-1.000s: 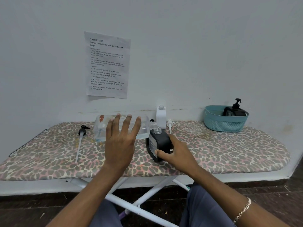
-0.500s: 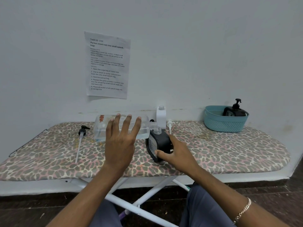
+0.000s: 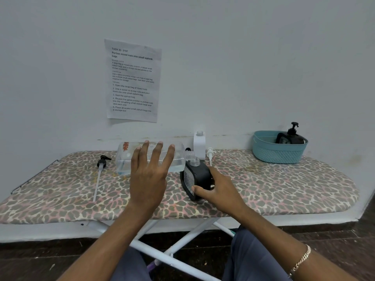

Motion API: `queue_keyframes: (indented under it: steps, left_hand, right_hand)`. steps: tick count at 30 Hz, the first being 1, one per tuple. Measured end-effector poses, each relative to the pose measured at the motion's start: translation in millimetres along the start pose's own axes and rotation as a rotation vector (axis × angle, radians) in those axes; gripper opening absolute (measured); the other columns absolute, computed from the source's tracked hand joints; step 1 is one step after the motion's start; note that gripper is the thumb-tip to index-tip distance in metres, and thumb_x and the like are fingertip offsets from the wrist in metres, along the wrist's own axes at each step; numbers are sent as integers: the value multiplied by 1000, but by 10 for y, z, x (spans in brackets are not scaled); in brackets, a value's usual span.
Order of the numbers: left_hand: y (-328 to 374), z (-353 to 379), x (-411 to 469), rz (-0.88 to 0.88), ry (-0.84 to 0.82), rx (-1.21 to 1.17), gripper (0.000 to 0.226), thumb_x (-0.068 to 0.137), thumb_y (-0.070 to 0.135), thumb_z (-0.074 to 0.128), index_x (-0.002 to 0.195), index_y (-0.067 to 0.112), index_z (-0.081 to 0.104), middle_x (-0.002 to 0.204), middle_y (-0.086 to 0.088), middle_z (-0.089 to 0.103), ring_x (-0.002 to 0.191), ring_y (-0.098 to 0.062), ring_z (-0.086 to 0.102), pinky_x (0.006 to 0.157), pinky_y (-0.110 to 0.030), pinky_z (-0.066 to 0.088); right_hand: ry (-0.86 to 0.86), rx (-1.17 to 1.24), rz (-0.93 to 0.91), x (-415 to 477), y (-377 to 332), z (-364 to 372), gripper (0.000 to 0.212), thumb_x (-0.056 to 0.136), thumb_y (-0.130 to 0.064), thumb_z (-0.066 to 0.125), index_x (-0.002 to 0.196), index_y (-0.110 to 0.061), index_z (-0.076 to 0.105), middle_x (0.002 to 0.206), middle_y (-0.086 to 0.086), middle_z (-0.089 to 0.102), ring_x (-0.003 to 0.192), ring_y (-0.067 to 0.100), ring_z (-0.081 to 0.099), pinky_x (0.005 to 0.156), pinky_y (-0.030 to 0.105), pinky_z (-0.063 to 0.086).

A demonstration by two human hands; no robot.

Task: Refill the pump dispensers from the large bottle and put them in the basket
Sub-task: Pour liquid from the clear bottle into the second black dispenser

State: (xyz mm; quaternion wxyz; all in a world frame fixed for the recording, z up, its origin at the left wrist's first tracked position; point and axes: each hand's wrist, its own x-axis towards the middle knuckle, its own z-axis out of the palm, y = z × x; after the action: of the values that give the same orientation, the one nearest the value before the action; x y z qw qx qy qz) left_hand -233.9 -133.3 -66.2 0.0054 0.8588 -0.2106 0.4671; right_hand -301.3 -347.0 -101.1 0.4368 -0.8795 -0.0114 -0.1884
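Observation:
A large clear bottle lies on its side on the ironing board, its open neck pointing right over the open neck of a black dispenser bottle. My left hand is spread with straight fingers against the clear bottle's near side. My right hand grips the black dispenser low on its body and holds it tilted. A black pump head with a long tube lies to the left. A white dispenser bottle stands uncapped at the wall, its white pump beside it.
A teal basket at the back right holds one black pump dispenser. A printed sheet hangs on the wall. The board's white legs cross below, above my knees.

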Motion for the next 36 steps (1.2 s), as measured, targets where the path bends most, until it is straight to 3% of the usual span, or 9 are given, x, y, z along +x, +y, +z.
queue_keyframes:
  steps: [19,36]
  left_hand:
    - [-4,14,-4,5,18,-8,81,75,-14,67,148,17,56,144,-18,60,139,-48,47,119,-58,29]
    - [-39,80,-25,-27,15,-117,80,74,-10,70,149,17,55,142,-15,61,137,-45,50,116,-59,36]
  right_hand:
    - [6,-7,-12,-1,-3,4,58,88,-41,78,139,-25,54,112,-18,67,96,-11,63,73,8,50]
    - [-3,2,1,1,-5,-6,60,89,-40,78,141,-26,52,112,-21,63,94,-14,60,72,5,48]
